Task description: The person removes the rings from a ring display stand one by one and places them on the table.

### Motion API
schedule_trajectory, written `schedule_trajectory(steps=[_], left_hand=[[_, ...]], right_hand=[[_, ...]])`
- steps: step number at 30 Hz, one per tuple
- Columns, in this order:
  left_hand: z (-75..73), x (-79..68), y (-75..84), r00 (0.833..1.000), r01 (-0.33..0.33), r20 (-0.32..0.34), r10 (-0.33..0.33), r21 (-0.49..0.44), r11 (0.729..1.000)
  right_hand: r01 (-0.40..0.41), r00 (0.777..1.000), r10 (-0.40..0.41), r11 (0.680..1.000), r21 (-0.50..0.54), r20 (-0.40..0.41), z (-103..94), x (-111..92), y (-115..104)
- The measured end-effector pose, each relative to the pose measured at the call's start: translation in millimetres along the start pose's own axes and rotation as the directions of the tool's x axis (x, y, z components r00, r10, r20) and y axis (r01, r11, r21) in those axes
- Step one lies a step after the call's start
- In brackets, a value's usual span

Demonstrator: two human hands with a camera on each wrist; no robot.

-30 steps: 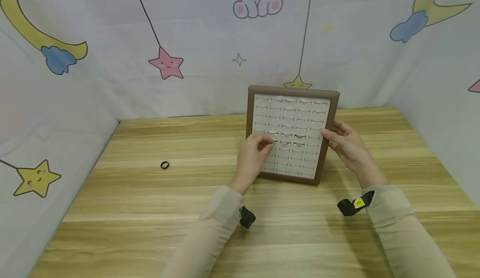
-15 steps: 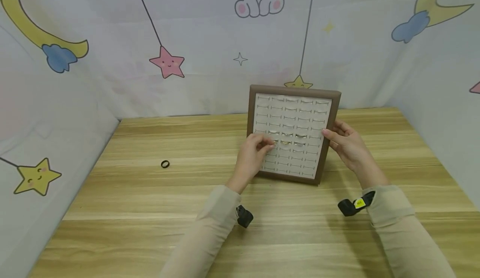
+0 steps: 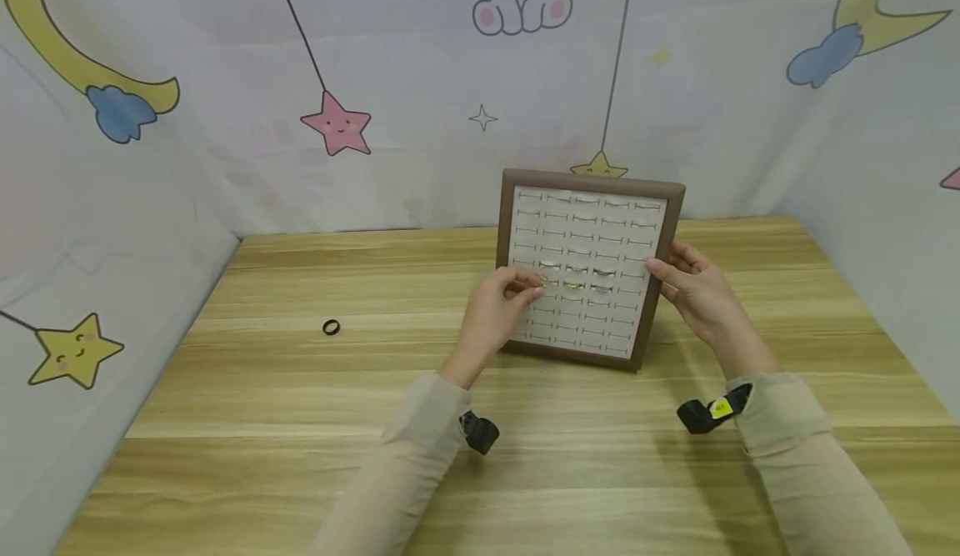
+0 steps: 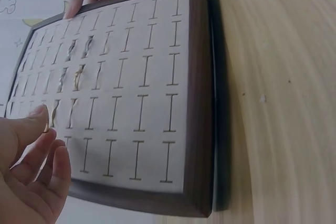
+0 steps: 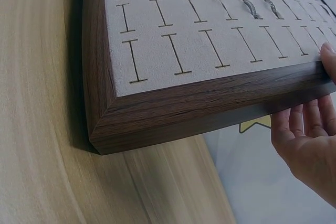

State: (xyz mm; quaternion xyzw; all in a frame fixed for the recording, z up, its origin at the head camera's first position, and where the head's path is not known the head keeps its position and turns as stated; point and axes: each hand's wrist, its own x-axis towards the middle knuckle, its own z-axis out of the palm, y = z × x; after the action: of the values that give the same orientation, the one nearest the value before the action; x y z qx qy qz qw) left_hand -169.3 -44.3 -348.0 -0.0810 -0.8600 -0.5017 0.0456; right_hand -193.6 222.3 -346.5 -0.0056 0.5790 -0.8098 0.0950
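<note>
**Left hand (image 3: 491, 314) pinching gold-toned ring (image 4: 47, 124), right hand (image 3: 703, 304) gripping ring display board (image 3: 592, 181)**

Cartoon-print backdrop (image 3: 420, 56) behind, biggest thing in view. Wood-grain tabletop (image 3: 262, 439) next; carries the board's weight along its lower edge.

Board: brown wood-look frame, pale slotted panel. Stands upright, leaning back a bit, so slots face the person, probably for easy reach. Rear prop, if any, not visible.

Right hand on the board's right edge: thumb on front, other fingers behind, side by side and slightly bent. Looks like a steadying hold, keeping the board from shifting under the other hand; edge grip leaves the slots uncovered.

Left hand at the panel's left part: thumb and forefinger tips pinching the ring, remaining fingers loosely curled. Fingertip hold makes sense for something this small and slots this narrow. Ring is right at the panel face; can't tell whether any of it sits in a slot.

Five seated rings (image 3: 603, 272) in two neighbouring rows, slots apparently holding them arch-out.

Black ring (image 3: 332, 327) lies on the tabletop, well left of the board, outside both hands' hold.
</note>
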Motion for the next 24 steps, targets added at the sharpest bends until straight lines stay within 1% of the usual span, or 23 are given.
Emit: schedule_trajectory(steps=[2, 5, 12, 18, 21, 24], left_hand=[[-5.1, -0.4, -0.8, 1.000, 0.023, -0.021, -0.023, -0.004, 1.000], [-14.3, -1.2, -2.9, 0.997, 0.059, -0.056, -0.061, -0.035, 0.998], [-37.3, -1.4, -14.2, 0.985, 0.113, -0.117, -0.125, -0.103, 0.988], [-54.5, -3.0, -23.8, 0.973, 0.155, -0.154, -0.170, -0.105, 0.982], [-60.9, -4.1, -30.2, 0.967, 0.165, -0.177, -0.181, -0.101, 0.981], [-65.7, -5.9, -38.1, 0.963, 0.182, -0.186, -0.195, -0.085, 0.980]], right_hand=[[0.001, 1.000, -0.001, 1.000, 0.002, 0.001, 0.2, -0.2, 0.1], [0.006, 1.000, -0.006, 1.000, 0.008, 0.000, 0.3, -0.2, 0.6], [-0.002, 1.000, 0.002, 1.000, -0.011, -0.002, -0.9, -0.5, 0.2], [-0.011, 1.000, 0.011, 1.000, -0.006, 0.001, -1.4, -0.6, -0.4], [-0.010, 1.000, 0.010, 1.000, -0.008, 0.006, -1.2, -0.4, -0.5], [-0.011, 1.000, 0.011, 1.000, -0.012, 0.006, -1.0, -0.3, -0.6]])
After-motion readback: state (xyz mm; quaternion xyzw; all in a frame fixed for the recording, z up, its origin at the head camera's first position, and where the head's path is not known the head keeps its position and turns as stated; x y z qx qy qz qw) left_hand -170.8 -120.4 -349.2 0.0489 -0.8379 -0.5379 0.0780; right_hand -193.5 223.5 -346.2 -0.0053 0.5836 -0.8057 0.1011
